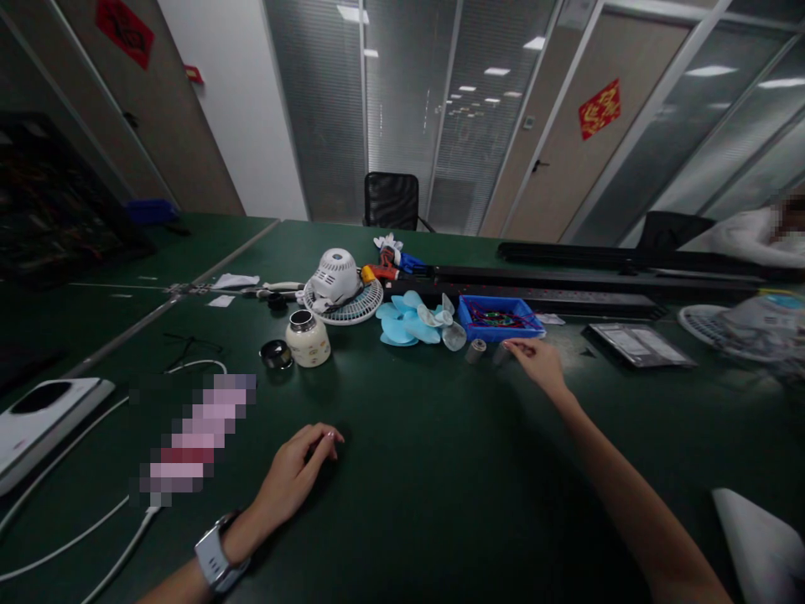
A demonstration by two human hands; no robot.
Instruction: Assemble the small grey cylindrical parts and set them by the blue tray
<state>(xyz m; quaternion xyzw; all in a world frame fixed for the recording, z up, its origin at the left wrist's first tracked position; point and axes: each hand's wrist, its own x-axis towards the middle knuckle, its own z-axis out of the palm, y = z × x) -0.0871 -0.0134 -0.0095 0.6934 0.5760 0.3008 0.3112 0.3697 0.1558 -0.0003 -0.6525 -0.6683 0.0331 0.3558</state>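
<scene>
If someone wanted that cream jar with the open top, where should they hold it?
Probably around its rounded belly, below the metal rim, with the left hand coming from the near right side. The jar stands upright, and its belly is wider than its neck; a black round piece sits close on its left, and a white fan grille lies behind.

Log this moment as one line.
right hand: at blurred cylinder, near blue tray; left hand: nothing visibly held; nearby: second cylinder, blue fan blades

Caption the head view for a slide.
Right hand near the blue tray, left hand over the green table.
</scene>
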